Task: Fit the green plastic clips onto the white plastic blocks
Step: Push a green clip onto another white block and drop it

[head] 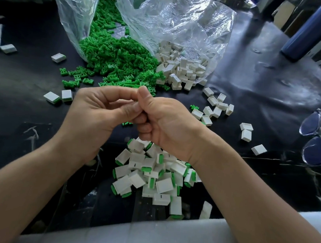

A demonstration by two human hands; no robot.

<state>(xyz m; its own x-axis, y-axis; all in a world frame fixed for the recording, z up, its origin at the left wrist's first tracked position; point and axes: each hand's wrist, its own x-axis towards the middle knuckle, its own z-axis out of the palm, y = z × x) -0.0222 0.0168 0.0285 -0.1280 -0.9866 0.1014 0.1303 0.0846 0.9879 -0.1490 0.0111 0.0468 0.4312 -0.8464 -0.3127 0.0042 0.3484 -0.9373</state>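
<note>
Near edge: a pale strip (pixel 149 233) bordered the black table (pixel 24 122). Just beyond it lay the pile (pixel 152 177) of white pieces showing green ends, judged already fitted, partly under the right wrist. Above the pile the left hand (pixel 96 113) and right hand (pixel 165 121) met with fingers curled and tips pressed together; whatever they pinched was hidden, so a part between them could not be confirmed. One clip (pixel 126 123) lay on the table just below the knuckles. Farther right, loose blocks (pixel 213 109) were scattered, with glasses (pixel 316 138) near the right edge. Farthest, the clips (pixel 112 62) and more blocks spilled from two clear bags (pixel 190 25), the heaps touching. Both parts appeared light, stiff and smooth, likely to slip or flick away. A block would best be held by its flat sides with the open face free, and a clip by its broad end. Bare table lay left of the hands. The pile near the edge and the glasses limited sweeping moves.
</note>
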